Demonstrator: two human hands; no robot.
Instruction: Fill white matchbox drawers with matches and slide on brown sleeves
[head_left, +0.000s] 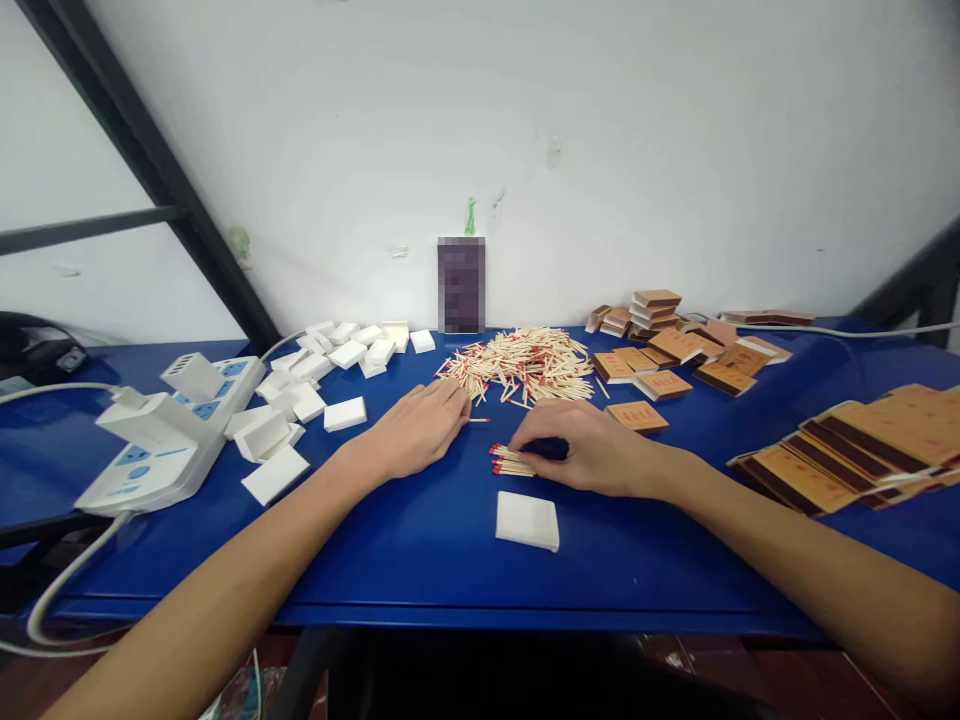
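My left hand [416,430] lies palm down on the blue table [420,560], fingers stretched toward the near edge of a heap of red-tipped matches [525,365]. One loose match [480,420] lies at its fingertips. My right hand [589,445] is curled around a small bundle of matches [510,461] whose red heads stick out to the left. A white inner matchbox tray [527,520] sits just in front of the right hand.
Several white trays [315,390] are scattered at the left beside white power strips [161,440] with cables. Orange matchbox sleeves [660,350] are piled at the back right, and flattened sleeves [847,450] fan out at the right edge. A dark blurred object [461,285] stands against the wall.
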